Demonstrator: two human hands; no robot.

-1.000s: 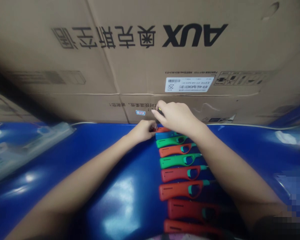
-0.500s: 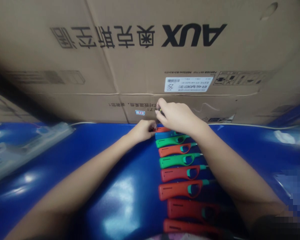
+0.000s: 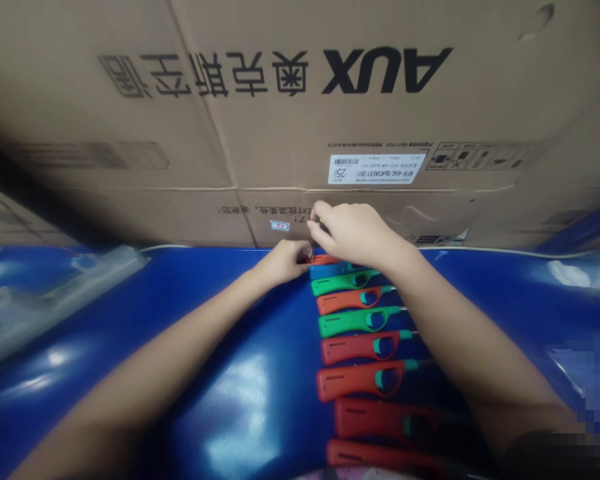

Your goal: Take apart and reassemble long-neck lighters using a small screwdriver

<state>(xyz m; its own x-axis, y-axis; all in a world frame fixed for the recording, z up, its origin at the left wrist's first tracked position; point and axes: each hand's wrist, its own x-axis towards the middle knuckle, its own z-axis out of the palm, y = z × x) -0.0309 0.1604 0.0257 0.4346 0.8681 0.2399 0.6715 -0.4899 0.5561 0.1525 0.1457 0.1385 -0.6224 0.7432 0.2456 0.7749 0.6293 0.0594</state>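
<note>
A row of several plastic handles in red, orange, green and blue (image 3: 360, 347) lies side by side on the blue table (image 3: 240, 373). My left hand (image 3: 283, 261) is closed on the butt end of the farthest orange handle (image 3: 324, 258). My right hand (image 3: 353, 231) hovers just above that same handle, fingers pinched on a small dark tool with a yellowish tip (image 3: 321, 221). My right forearm crosses over the right ends of the nearer handles and hides them.
A big brown cardboard box (image 3: 300, 113) printed AUX, with a white label (image 3: 377, 169), stands against the table's far edge. A clear plastic bag (image 3: 40, 293) lies at the left. Something pale and blurred sits at the right edge (image 3: 580, 273).
Almost nothing differs; my right hand's fingers have shifted a little over the farthest handle, and both arms stay where they were.
</note>
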